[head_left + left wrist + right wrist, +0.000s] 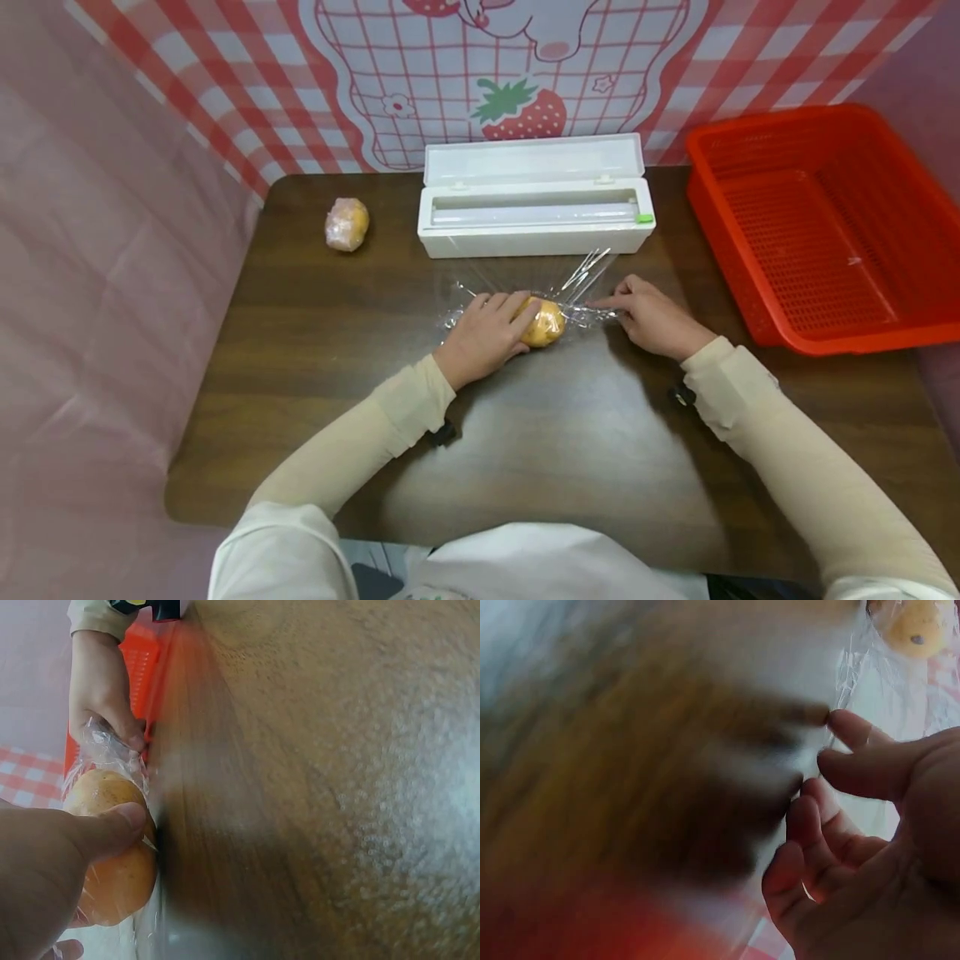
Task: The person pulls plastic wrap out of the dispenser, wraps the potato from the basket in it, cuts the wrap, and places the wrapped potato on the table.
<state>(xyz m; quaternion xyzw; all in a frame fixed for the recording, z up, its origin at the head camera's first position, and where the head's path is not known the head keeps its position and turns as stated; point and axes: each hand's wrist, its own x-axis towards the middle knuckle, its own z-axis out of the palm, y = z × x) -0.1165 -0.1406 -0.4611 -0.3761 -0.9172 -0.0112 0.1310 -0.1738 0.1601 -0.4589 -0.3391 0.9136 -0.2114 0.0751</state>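
A yellow potato point(545, 323) lies on the table under clear plastic wrap point(583, 313). My left hand point(486, 333) grips it from the left; the left wrist view shows the thumb point(112, 829) across its near side. The other left fingers are partly hidden behind the potato. To its right, my right hand point(651, 317) touches the bunched end of the wrap with an outstretched index finger. Seen from the right wrist, the index fingertip point(840, 720) meets the film, the thumb stands slightly apart, and the remaining fingers are loosely bent.
Behind the potato stands a white wrap dispenser point(536, 237) with its lid raised and a roll inside. A wrapped yellow item point(347, 223) sits at the back left. The red plastic basket point(806, 337) occupies the right side of the brown table point(300, 400).
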